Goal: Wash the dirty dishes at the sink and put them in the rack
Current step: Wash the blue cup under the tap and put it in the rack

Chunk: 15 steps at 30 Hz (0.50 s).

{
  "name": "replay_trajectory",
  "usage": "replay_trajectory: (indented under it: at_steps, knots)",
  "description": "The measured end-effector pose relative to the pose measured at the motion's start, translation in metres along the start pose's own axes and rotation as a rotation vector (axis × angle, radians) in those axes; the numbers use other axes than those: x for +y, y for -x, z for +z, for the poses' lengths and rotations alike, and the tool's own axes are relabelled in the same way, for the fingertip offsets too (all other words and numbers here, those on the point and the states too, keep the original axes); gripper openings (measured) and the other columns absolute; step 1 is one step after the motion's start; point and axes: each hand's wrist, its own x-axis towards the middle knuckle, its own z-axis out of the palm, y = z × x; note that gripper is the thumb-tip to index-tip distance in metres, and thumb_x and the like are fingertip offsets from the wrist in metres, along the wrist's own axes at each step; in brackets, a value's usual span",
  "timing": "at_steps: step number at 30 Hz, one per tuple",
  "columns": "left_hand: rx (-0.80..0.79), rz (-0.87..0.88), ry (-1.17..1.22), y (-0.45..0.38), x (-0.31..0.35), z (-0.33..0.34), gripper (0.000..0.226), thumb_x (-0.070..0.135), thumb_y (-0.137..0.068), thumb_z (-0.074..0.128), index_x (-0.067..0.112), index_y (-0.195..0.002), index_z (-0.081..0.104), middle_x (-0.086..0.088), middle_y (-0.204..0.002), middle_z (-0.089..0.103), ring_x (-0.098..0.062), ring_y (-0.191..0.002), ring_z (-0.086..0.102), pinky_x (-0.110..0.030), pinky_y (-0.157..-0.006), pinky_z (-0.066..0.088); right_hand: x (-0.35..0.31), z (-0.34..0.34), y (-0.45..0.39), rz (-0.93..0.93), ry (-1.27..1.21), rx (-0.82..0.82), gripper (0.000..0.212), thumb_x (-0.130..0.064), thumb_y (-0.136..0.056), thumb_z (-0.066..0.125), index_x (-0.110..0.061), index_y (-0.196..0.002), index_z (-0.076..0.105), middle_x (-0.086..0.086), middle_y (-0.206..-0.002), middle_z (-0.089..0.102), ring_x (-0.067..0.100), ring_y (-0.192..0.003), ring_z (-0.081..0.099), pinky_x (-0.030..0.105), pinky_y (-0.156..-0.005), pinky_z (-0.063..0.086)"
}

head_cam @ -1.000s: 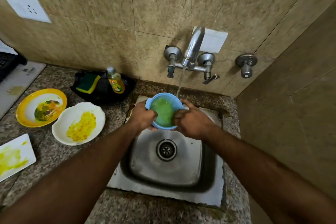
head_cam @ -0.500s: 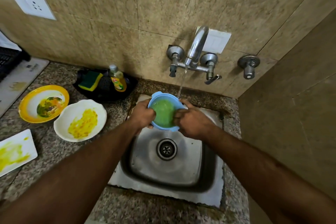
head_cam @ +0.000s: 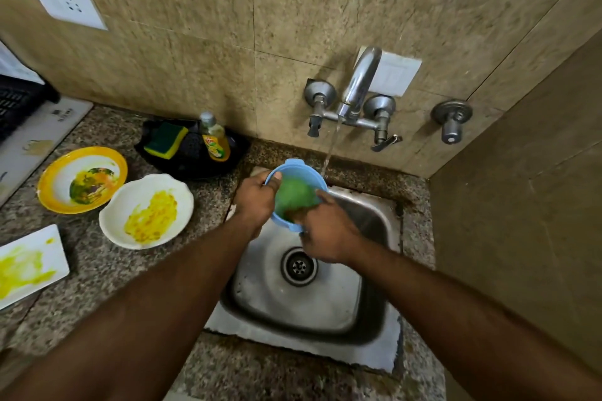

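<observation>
Dishes are mid-wash: a small blue plastic bowl (head_cam: 294, 194) smeared green inside sits at frame centre, tilted over the steel sink (head_cam: 374, 309), its far rim just beside the tap's (head_cam: 360, 85) running stream — probably so water sheets across the residue. The left hand (head_cam: 255, 202) grips the rim, thumb hooked inside, to steady it; the right hand (head_cam: 325, 231) reaches fingers into the bowl, seemingly rubbing. Left of frame, a yellow-rimmed plate (head_cam: 81, 179), white scalloped bowl (head_cam: 146, 211) and white rectangular plate (head_cam: 27, 265) wait, soiled, within reach.
</observation>
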Motion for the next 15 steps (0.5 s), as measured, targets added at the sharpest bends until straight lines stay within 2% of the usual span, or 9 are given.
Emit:
replay_trajectory:
  at_steps: [2,3,5,6,7,9,11,14,15]
  knots:
    - [-0.041,-0.039,0.055,0.011,0.012,0.007,0.037,0.05,-0.089,0.065,0.018,-0.099,0.08,-0.002,-0.087,0.08,-0.023,-0.086,0.077,-0.046,-0.083,0.063,-0.012,-0.007,-0.002,0.027,-0.198,-0.047,0.039,-0.033,-0.07,0.071,-0.016,-0.104,0.067,0.003,-0.085,0.069,0.027,-0.09,0.066,0.036,-0.106,0.04]
    - [-0.078,-0.054,0.057,0.017,0.019,0.011,0.033,0.044,-0.095,0.064,0.015,-0.098,0.079,0.003,-0.078,0.078,-0.012,-0.075,0.076,-0.034,-0.072,0.064,-0.016,-0.013,-0.006,0.063,-0.241,-0.088,0.039,-0.036,-0.068,0.073,-0.015,-0.1,0.066,0.004,-0.084,0.065,0.027,-0.088,0.065,0.033,-0.093,0.047]
    - [-0.111,-0.067,0.033,0.023,0.025,0.018,0.027,0.035,-0.103,0.058,0.015,-0.104,0.077,0.01,-0.062,0.07,0.002,-0.052,0.064,-0.016,-0.048,0.051,-0.019,-0.024,-0.017,0.166,-0.325,-0.133,0.038,-0.042,-0.066,0.074,-0.021,-0.097,0.065,0.0,-0.088,0.064,0.024,-0.088,0.064,0.029,-0.078,0.049]
    - [-0.105,-0.069,0.029,0.022,0.025,0.02,0.028,0.035,-0.103,0.057,0.015,-0.107,0.076,0.009,-0.064,0.07,0.0,-0.053,0.064,-0.016,-0.047,0.049,-0.018,-0.026,-0.022,0.187,-0.372,-0.135,0.038,-0.043,-0.066,0.074,-0.024,-0.097,0.063,-0.002,-0.09,0.064,0.023,-0.088,0.064,0.028,-0.076,0.05]
    - [-0.108,-0.064,0.042,0.021,0.026,0.019,0.03,0.035,-0.103,0.057,0.014,-0.109,0.077,0.007,-0.072,0.073,-0.006,-0.063,0.069,-0.02,-0.054,0.053,-0.016,-0.025,-0.024,0.179,-0.399,-0.127,0.037,-0.043,-0.067,0.075,-0.024,-0.096,0.061,-0.001,-0.091,0.065,0.022,-0.086,0.063,0.029,-0.075,0.05]
    - [-0.121,-0.034,0.097,0.016,0.022,0.015,0.033,0.037,-0.101,0.059,0.011,-0.108,0.077,-0.007,-0.092,0.079,-0.027,-0.09,0.076,-0.038,-0.078,0.062,-0.011,-0.019,-0.019,0.069,-0.364,-0.113,0.037,-0.039,-0.068,0.076,-0.018,-0.096,0.063,0.005,-0.091,0.067,0.025,-0.084,0.063,0.03,-0.076,0.05]
    - [-0.144,-0.034,0.124,0.014,0.019,0.006,0.038,0.044,-0.095,0.063,0.011,-0.107,0.078,-0.015,-0.102,0.078,-0.037,-0.101,0.074,-0.052,-0.092,0.059,-0.003,-0.013,-0.007,-0.032,-0.225,-0.13,0.038,-0.039,-0.064,0.075,-0.016,-0.093,0.065,0.006,-0.086,0.069,0.028,-0.08,0.065,0.032,-0.076,0.053]
    - [-0.184,-0.043,0.116,0.015,0.009,-0.001,0.047,0.059,-0.087,0.065,0.019,-0.109,0.078,-0.02,-0.104,0.077,-0.05,-0.102,0.07,-0.069,-0.089,0.054,0.004,-0.021,0.002,-0.006,0.022,-0.195,0.03,-0.04,-0.067,0.069,-0.019,-0.089,0.064,0.003,-0.087,0.071,0.029,-0.086,0.067,0.035,-0.083,0.057]
    - [-0.195,-0.045,0.108,0.016,0.009,0.0,0.046,0.061,-0.087,0.064,0.022,-0.109,0.078,-0.02,-0.103,0.077,-0.051,-0.099,0.07,-0.069,-0.084,0.054,0.003,-0.028,0.001,0.034,0.065,-0.228,0.025,-0.038,-0.072,0.069,-0.02,-0.089,0.065,0.003,-0.091,0.071,0.029,-0.09,0.068,0.036,-0.086,0.057]
